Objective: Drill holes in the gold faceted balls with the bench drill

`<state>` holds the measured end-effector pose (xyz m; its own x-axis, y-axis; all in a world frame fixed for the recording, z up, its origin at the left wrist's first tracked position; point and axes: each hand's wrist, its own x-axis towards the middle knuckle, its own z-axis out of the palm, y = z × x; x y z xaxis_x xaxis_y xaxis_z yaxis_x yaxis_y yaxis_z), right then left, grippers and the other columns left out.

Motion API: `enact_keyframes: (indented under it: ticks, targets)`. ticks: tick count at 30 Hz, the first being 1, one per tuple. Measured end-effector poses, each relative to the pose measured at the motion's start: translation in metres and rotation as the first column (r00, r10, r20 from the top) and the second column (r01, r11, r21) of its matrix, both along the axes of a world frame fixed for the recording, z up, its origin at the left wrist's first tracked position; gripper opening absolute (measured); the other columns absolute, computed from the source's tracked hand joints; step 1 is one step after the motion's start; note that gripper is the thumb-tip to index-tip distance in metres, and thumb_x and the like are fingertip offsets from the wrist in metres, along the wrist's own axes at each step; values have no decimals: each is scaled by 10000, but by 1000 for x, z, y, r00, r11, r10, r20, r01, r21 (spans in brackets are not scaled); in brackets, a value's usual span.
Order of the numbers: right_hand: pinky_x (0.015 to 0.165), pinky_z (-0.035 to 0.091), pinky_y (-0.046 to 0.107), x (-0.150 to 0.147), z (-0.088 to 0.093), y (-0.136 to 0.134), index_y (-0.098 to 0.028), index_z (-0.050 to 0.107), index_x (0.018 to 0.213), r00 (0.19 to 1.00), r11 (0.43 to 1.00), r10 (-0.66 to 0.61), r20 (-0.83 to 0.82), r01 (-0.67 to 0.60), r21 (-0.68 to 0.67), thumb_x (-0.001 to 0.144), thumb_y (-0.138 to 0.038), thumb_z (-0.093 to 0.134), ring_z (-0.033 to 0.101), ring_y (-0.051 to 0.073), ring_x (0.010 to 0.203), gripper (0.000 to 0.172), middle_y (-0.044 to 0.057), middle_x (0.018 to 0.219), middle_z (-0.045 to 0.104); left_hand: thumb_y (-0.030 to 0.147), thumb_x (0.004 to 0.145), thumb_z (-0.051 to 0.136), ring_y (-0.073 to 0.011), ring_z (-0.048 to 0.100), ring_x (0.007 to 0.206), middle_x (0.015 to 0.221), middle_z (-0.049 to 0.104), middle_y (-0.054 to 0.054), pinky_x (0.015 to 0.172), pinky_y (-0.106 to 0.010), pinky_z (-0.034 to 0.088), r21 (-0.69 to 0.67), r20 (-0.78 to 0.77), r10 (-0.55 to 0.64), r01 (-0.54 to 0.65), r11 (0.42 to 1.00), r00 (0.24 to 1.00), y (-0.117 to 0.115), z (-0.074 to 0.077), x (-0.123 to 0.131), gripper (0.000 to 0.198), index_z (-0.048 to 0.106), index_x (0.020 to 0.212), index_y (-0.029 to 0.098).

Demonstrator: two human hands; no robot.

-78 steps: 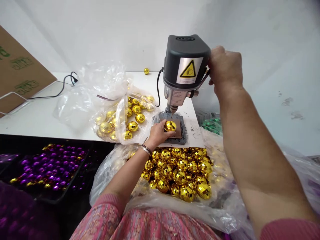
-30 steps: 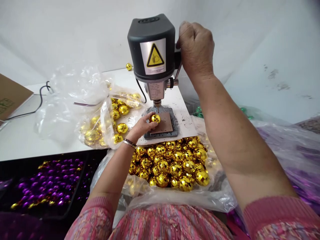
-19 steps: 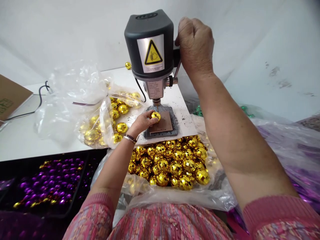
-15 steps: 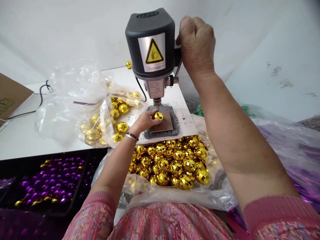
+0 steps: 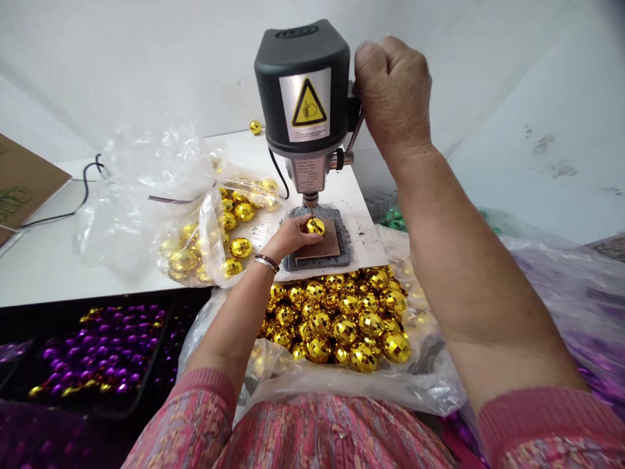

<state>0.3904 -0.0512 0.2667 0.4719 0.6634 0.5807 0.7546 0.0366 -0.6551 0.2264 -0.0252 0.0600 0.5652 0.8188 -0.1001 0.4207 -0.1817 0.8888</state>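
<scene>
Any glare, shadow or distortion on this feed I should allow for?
Head view: bright glints on the held gold ball and the clear plastic bag; darkness around the purple balls; the right forearm looms large near the lens; fine print on the drill press is illegible.

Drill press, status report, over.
Left hand holds gold ball under drill bit. Right hand grips press lever. Nothing visible blocking; bit contact unclear.

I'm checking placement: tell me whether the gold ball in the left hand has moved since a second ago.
Yes: against the brown plate, the gold ball in the left hand has shifted rightward and slightly away from the person.
</scene>
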Motion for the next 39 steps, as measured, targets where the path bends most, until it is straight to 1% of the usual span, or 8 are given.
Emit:
enact_keyframes:
  ticks: [8,10,13,18,23,29,36,39]
  targets:
    - [728,345,320,-7,-29,-55,-232,252,643,983,999,13,184,-22,44,962,-259,437,331,123,638,370,-23,636,337,277,681,829,-199,682,920,1030,757,-60,851,-316,561,-84,4,5,-5,996,1000,-3,-5,0,745,621,1381,130]
    - [739,391,330,-8,-45,-69,-237,304,656,983,998,33,179,-43,51,944,-283,438,397,139,634,320,-13,638,351,274,689,829,-195,678,913,1022,755,-52,853,-315,561,-83,8,-1,1,997,1000,-4,-5,0,729,627,1377,141]
    - [801,473,349,-10,-68,-81,-251,537,808,987,994,71,142,-81,72,928,-276,441,561,168,733,156,15,742,550,275,703,824,-194,679,901,1017,753,-49,849,-312,565,-90,12,-10,11,996,1000,-4,-4,0,719,626,1381,141]
    - [928,536,380,-9,-97,-85,-256,644,1206,968,974,94,234,-138,179,956,-248,386,684,187,961,359,61,1128,719,284,709,821,-215,688,959,1080,756,-68,883,-324,567,-47,-11,-14,13,999,1000,-6,-2,-1,722,622,1387,132]
    - [867,563,354,-2,-120,-77,-226,688,1178,925,940,9,381,-138,313,1006,-276,352,704,179,909,382,59,1046,745,272,711,824,-210,698,960,1069,766,-62,909,-329,566,-25,-13,4,-4,1000,1000,-7,-3,0,708,630,1377,133]
    - [752,542,284,-2,-128,-69,-192,687,1150,900,872,-85,428,-140,468,1007,-208,385,685,144,796,335,48,983,760,261,718,827,-188,696,908,994,770,-31,864,-291,569,-49,5,-11,11,999,1000,-7,-2,-1,636,670,1323,146]
    - [701,517,282,-6,-150,-71,-169,704,1079,899,874,-111,424,-115,472,988,-206,391,656,147,721,327,52,866,739,253,714,825,-198,698,957,1056,766,-44,938,-317,552,-58,53,-8,11,998,999,-7,-9,-1,595,687,1286,160]
    - [687,504,279,-7,-135,-69,-156,712,1052,932,875,-85,352,-99,474,990,-234,377,650,143,714,349,50,837,720,269,704,834,-208,698,975,1068,762,-45,966,-340,547,-53,30,-8,10,999,1000,-6,-9,0,629,677,1306,174]
